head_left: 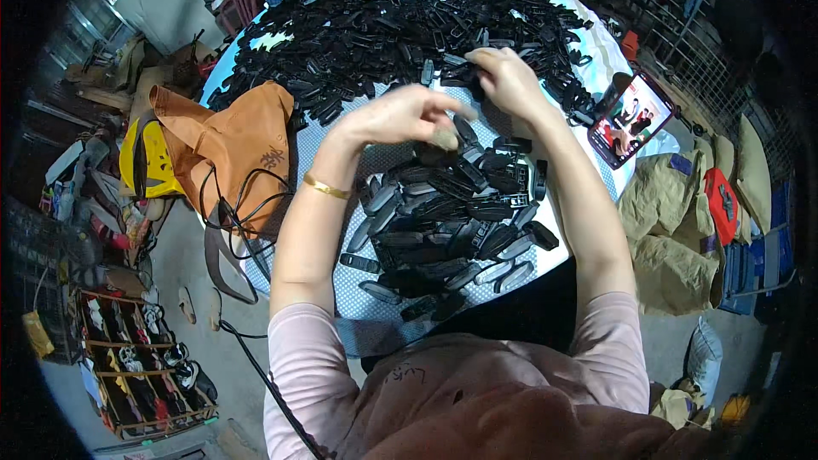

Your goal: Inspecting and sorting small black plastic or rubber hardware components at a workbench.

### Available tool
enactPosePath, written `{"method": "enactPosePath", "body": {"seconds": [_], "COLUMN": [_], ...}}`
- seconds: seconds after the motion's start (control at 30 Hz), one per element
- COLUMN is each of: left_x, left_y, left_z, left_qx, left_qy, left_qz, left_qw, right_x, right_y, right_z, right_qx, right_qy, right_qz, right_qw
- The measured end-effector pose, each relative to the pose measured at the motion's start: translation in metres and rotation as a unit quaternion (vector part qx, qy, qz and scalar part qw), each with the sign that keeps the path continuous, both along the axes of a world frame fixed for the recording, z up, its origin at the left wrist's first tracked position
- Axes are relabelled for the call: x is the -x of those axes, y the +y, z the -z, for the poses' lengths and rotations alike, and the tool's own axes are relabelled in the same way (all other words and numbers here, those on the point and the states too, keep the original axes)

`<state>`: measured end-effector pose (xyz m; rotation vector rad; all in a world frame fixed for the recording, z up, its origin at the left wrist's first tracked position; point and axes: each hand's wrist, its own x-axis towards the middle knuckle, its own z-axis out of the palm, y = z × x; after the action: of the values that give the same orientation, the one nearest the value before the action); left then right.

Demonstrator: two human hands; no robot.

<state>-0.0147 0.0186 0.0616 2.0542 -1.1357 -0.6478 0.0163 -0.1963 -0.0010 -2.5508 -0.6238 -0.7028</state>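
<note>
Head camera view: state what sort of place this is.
Probably a cluttered home workshop: small black plastic-looking pieces heaped in bulk, a brown-framed shoe rack, and large crumpled tan sacks.

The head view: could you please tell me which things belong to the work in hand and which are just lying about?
In the work, it seems:
near pile of black parts, by the left hand
far heap of black parts, by the right hand

Lying about, it seems:
phone
orange bag
shoe rack
sacks
</note>
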Motion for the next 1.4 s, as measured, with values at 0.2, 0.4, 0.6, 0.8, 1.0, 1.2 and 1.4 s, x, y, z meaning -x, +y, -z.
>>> {"method": "enactPosePath", "body": {"seconds": [0.2, 0.4, 0.6, 0.8, 1.0, 1.2, 1.4], "left_x": [-0.053, -0.076, -0.073, -0.054, -0.045, -0.032, -0.019], "left_y": [0.000, -0.010, -0.007, 0.000, 0.003, -0.004, -0.010], "left_z": [0.043, 0.075, 0.076, 0.069, 0.068, 0.060, 0.048], "left_qx": [0.049, -0.050, -0.026, 0.139, 0.338, 0.380, 0.369], "left_qy": [-0.335, -0.515, -0.580, -0.116, 0.316, 0.339, 0.176], "left_qz": [-0.265, -0.186, -0.166, -0.398, -0.302, -0.257, -0.259], "left_qw": [0.903, 0.836, 0.797, 0.899, 0.833, 0.821, 0.875], "right_x": [-0.012, -0.012, -0.008, -0.014, -0.008, 0.014, 0.022], "right_y": [0.031, 0.027, 0.027, 0.020, 0.031, 0.043, 0.044], "right_z": [0.019, 0.022, 0.020, 0.015, -0.005, -0.016, -0.010], "right_qx": [0.171, 0.195, 0.162, -0.002, -0.402, -0.595, -0.519], "right_qy": [-0.070, -0.042, -0.027, -0.068, 0.095, 0.173, 0.209], "right_qz": [0.057, 0.103, 0.067, -0.001, -0.035, -0.228, -0.156], "right_qw": [0.981, 0.975, 0.984, 0.998, 0.910, 0.751, 0.814]}}
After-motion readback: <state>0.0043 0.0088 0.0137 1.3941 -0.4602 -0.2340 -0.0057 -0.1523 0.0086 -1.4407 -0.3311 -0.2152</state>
